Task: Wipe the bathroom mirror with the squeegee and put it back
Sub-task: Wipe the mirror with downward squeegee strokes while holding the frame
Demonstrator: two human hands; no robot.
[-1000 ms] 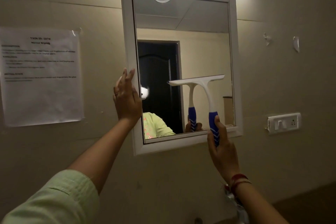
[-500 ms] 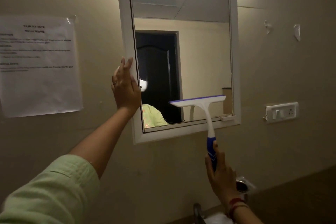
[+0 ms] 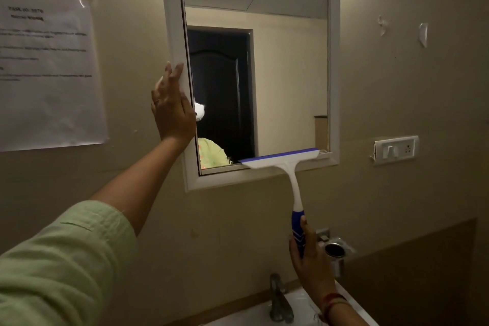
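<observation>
Squeegee (image 3: 280, 160) blade lies at mirror's (image 3: 285, 74) bottom edge, handle gripped in right hand (image 3: 309, 264); left hand (image 3: 172, 108), fingers straight, braces its side. Best finished with even pressure, blade lifted clear.

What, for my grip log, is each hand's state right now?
Left hand: open, straight fingers resting on the mirror frame.
Right hand: closed around the squeegee, at its blue handle.

The wall (image 3: 397, 87) is carrying the white-framed mirror (image 3: 285, 74) at its middle, a taped paper sheet (image 3: 47, 74) (print blurred) hanging left, a switch plate (image 3: 395, 149) sitting right.
</observation>
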